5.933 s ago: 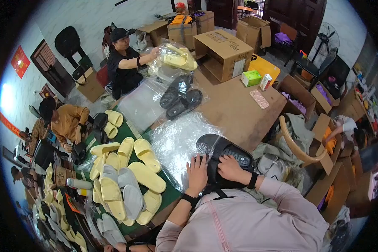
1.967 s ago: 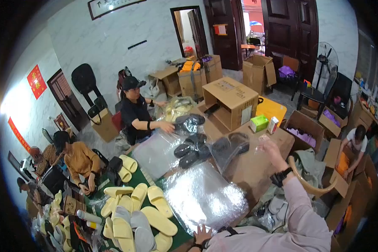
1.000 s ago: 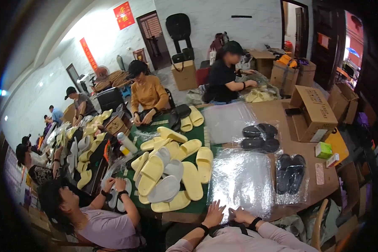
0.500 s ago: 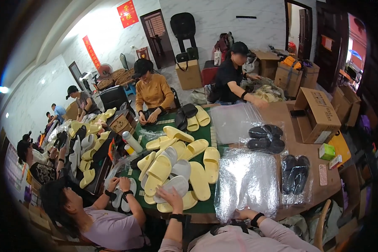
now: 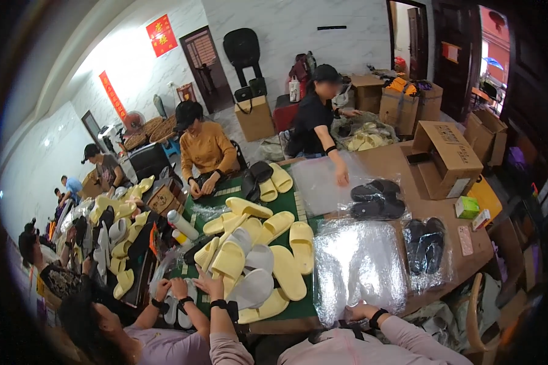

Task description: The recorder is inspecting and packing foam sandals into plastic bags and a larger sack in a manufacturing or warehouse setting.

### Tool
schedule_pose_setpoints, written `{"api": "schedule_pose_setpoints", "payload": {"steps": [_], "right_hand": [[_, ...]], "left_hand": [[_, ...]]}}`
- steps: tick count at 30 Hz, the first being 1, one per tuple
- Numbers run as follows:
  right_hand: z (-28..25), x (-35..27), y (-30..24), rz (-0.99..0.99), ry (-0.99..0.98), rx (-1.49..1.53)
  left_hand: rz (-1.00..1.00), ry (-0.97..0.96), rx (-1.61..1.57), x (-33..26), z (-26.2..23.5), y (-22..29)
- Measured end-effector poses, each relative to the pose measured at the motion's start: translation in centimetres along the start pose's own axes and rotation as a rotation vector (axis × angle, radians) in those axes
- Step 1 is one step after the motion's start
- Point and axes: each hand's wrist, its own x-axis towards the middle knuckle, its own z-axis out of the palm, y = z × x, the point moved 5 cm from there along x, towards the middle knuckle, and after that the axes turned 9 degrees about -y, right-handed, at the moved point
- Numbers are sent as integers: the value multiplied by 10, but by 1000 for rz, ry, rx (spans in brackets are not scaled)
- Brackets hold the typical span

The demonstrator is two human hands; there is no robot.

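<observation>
My left hand (image 5: 210, 286) is held out with fingers apart at the near left side of a slipper pile, beside a yellow slipper (image 5: 229, 260); nothing shows in its grasp. Right of it lies a grey slipper (image 5: 252, 289), sole up, among several yellow ones. My right hand (image 5: 360, 311) has its fingers closed at the near edge of a shiny clear plastic bag (image 5: 359, 261) lying flat on the table. Dark slippers in clear bags, one pair (image 5: 424, 243) to the right and another pair (image 5: 377, 199) further back, lie beyond it.
Close on my left, a co-worker's hands (image 5: 170, 288) rest at grey slippers. Across the table, another person's hand (image 5: 342, 175) is over flat clear bags (image 5: 323, 179). An open carton (image 5: 449, 159), a green box (image 5: 467, 207) and a pink phone (image 5: 464, 239) sit at right.
My left hand has moved left, off the grey slipper. The co-worker across the table has reached down over the flat bags. My right hand stays by the shiny bag's edge.
</observation>
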Motion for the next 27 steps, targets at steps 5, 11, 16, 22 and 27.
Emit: {"api": "schedule_pose_setpoints", "payload": {"steps": [5, 11, 16, 22, 27], "right_hand": [[36, 26, 20, 244, -86, 170], [12, -86, -43, 68, -298, -297], [81, -56, -9, 21, -340, -202], [92, -68, 0, 23, -389, -196], [146, 10, 85, 248, -258, 96]], "left_hand": [[-24, -105, 48, -10, -11, -94], [-171, -252, 36, -66, -15, -165], [-244, -231, 160, -108, -30, -210], [-429, -90, 434, -163, -54, -213], [-219, -48, 420, -169, -53, -293]]}}
